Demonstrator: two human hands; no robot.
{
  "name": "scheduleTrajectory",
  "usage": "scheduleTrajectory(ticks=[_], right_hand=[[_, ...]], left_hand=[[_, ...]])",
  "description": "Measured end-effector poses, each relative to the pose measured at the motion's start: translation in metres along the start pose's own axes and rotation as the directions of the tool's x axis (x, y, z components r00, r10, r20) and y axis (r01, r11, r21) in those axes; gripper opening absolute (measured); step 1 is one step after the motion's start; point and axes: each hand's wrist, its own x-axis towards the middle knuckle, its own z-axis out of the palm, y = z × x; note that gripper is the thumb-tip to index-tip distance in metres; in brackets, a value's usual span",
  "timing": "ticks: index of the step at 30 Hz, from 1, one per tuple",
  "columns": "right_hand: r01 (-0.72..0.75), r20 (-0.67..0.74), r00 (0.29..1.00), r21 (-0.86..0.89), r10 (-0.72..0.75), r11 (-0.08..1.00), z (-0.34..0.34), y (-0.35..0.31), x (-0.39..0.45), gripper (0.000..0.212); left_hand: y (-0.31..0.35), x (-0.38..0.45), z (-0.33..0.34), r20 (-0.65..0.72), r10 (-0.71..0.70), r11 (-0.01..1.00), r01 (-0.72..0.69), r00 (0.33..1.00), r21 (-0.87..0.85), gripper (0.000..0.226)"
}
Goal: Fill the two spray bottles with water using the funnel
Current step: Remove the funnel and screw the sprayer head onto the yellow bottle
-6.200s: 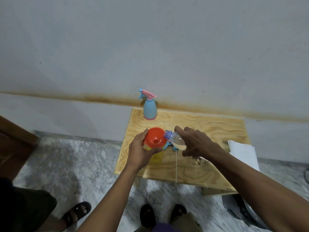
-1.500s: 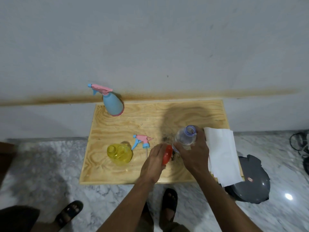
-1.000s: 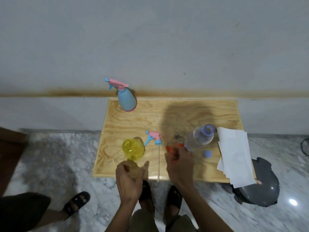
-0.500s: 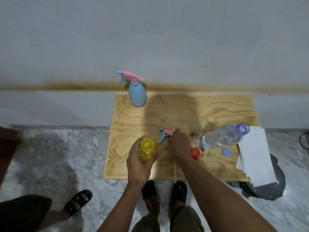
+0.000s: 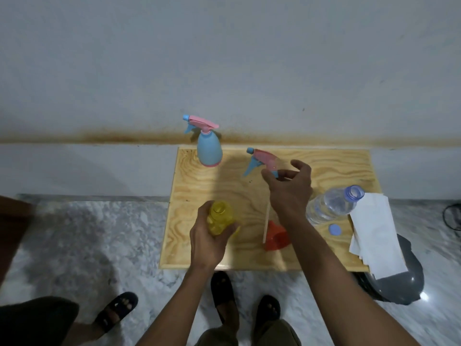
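Two spray bottles sit on the wooden board (image 5: 324, 161): a blue one (image 5: 209, 152) capped at its far edge, and an open yellow one (image 5: 220, 217) near its front, wrapped by the left hand (image 5: 208, 239). The right hand (image 5: 290, 189) pinches one loose pink sprayer head (image 5: 264, 162) above the board's middle. One orange funnel (image 5: 275, 236) lies tipped beside one uncapped water bottle (image 5: 331, 206); the board's far right is bare.
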Motion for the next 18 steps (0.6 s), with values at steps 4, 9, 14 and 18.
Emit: scheduleTrajectory(ticks=[4,9,14,18], right_hand=[[0.006,0.009,1.000,0.288,-0.009,0.958,-0.040,-0.040,-0.007,0.049],[0.023,0.101,0.989,0.616,-0.109,0.787,-0.092,-0.093,-0.023,0.024],[0.099,0.076,0.967,0.769,-0.245,0.631,-0.136,-0.138,-0.041,0.030],[0.103,0.082,0.953,0.819,-0.293,0.564,-0.160,-0.149,-0.049,0.031]], left_hand=[[0.024,-0.015,-0.006,-0.032,0.070,0.997,-0.071,0.997,-0.009,0.060],[0.064,-0.050,0.000,-0.008,0.191,0.982,-0.191,0.982,0.002,0.056],[0.091,-0.083,0.018,0.014,0.252,0.968,-0.252,0.968,0.010,0.070],[0.104,-0.108,0.032,-0.013,0.263,0.964,-0.263,0.965,-0.048,0.061]])
